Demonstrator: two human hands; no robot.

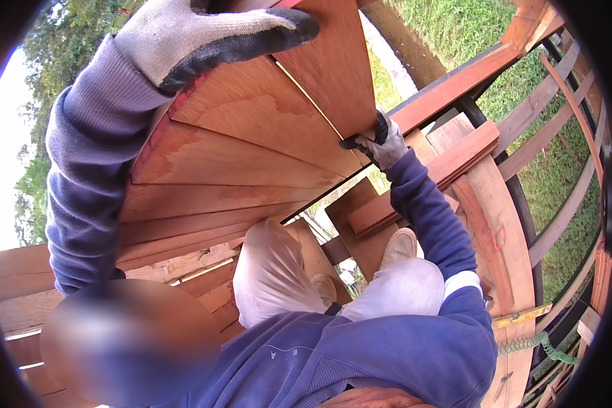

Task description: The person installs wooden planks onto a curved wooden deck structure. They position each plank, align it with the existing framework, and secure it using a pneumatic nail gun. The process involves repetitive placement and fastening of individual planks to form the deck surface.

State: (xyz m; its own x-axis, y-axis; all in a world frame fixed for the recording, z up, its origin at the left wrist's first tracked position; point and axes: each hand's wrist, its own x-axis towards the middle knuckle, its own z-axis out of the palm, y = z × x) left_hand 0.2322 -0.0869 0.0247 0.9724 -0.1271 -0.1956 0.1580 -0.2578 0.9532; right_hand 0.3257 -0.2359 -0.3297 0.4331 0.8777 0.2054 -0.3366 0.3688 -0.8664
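A reddish-brown wooden board [336,75] stands at the end of a row of similar planks [251,115]. A thin strip of light shows between it and its neighbour. My left hand [211,41], in a grey glove with dark palm and fingertips, is on the board's far top end. Its thumb lies across the board, while the other fingers are mostly cut off by the picture's edge. At the near lower end, my right hand [382,144], gloved alike, grips the board's corner, thumb on the face and fingers round the right edge.
Right of my legs, stacked wood pieces [462,153] rest on a curved plank surface [506,224]. A yellow measuring stick [523,317] and a green coiled hose [540,343] lie at lower right. Curved slats [557,228] stand over grass. Gaps open beneath my feet.
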